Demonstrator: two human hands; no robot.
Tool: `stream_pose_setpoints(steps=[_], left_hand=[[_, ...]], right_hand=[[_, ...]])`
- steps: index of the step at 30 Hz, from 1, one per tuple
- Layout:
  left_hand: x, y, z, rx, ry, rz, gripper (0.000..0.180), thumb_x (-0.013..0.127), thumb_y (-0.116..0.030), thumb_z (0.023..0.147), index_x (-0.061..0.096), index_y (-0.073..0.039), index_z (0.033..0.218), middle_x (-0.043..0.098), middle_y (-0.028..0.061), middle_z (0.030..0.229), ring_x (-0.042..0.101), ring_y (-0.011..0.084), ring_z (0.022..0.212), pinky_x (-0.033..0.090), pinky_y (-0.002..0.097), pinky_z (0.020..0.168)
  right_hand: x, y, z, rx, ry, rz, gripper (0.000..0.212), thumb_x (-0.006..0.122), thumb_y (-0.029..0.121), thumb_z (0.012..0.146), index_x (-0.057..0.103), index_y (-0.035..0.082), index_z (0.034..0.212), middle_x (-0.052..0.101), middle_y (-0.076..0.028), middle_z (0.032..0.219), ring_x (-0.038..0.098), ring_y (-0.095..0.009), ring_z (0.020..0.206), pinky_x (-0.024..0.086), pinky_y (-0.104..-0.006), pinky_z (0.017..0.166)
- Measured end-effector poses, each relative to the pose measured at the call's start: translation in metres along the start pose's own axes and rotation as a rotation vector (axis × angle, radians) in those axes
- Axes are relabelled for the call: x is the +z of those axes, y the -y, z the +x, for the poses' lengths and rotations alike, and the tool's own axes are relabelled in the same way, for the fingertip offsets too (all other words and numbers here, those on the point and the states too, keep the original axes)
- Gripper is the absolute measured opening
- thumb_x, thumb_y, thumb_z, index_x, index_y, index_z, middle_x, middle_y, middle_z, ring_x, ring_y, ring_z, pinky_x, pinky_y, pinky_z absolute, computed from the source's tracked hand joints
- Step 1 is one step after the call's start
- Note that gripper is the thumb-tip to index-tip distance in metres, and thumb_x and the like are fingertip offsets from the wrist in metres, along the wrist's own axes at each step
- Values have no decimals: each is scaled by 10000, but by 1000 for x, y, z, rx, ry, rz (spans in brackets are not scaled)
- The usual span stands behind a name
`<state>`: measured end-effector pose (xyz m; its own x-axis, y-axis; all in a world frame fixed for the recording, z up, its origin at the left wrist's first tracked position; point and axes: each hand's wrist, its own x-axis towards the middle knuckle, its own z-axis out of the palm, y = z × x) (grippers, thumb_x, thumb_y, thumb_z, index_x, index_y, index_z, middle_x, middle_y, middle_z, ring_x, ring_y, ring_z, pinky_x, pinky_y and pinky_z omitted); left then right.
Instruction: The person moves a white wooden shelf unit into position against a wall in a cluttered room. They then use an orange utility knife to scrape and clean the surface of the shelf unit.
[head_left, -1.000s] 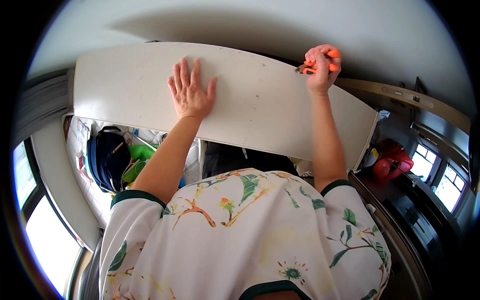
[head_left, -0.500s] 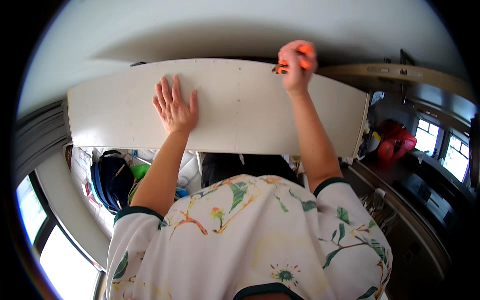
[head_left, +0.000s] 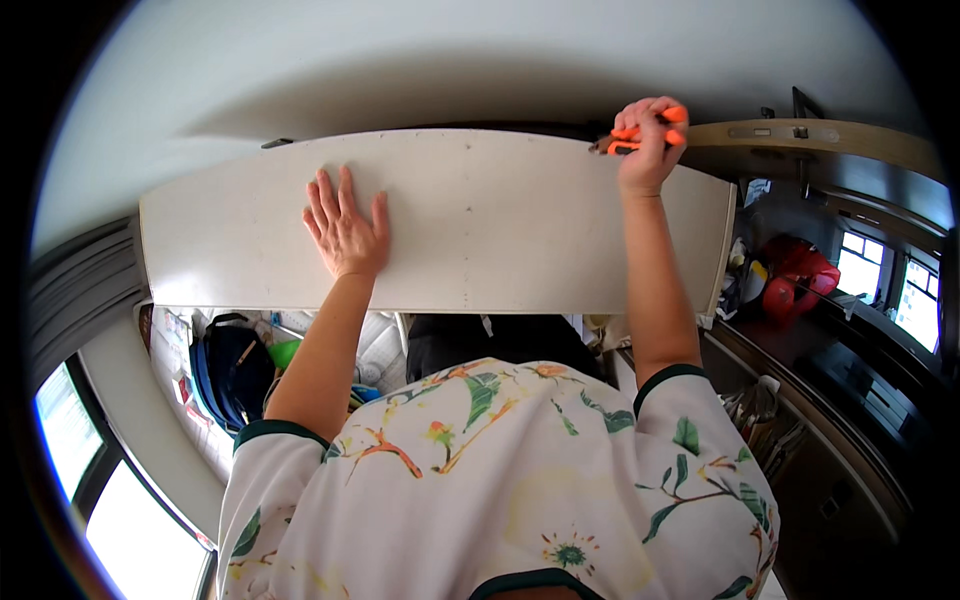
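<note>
A long, pale board [head_left: 520,230] with small marks along its far edge and middle lies across in front of me. On its left half rests my left hand [head_left: 347,230], palm down with the fingers spread. My right hand [head_left: 652,145] is wrapped around the orange-and-black handles of a pair of pliers [head_left: 628,138]. The dark jaws point left, close to the board's far edge. I cannot make out whether the jaws touch anything.
Behind the board rises a pale wall [head_left: 480,60]. A dark blue backpack [head_left: 232,370] stands below at the left, near the windows. At the right are a red bag [head_left: 800,275] on a dark counter and a curved cabinet edge [head_left: 820,135].
My right hand has moved right along the far edge of the board with the pliers. My left hand stays spread on the board. The view has shifted slightly.
</note>
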<state>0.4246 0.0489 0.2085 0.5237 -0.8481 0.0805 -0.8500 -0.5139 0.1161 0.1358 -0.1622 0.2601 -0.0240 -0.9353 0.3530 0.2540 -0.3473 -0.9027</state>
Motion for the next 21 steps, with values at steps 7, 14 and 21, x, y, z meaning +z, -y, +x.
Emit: stream_pose_setpoints(steps=[7,14,21], left_hand=[[0,1,-5,7,13,9,659,432,-525,903,315,-167,1444,233,138,1512,154,321,1414,116,481,1126],[-2,-2,-5,15,21,-23,666,437,-525,899,307,-171,1448,230,137,1514,150,316,1416,107,479,1130],[-4,1,-7,-7,28,4,659,439,-518,902,313,-166,1445,226,132,1517,161,313,1413,118,470,1128]], right_hand=[[10,-11,-8,-8,67,-79,111,508,0,823,427,44,886,501,-48,735,480,-118,584,419,-244,536],[7,-13,-4,-61,48,-48,118,508,-9,804,435,34,886,502,-67,742,470,-124,576,441,-264,532],[3,-9,1,-149,56,-56,108,488,-11,803,435,31,888,505,-67,753,474,-122,582,438,-262,535]])
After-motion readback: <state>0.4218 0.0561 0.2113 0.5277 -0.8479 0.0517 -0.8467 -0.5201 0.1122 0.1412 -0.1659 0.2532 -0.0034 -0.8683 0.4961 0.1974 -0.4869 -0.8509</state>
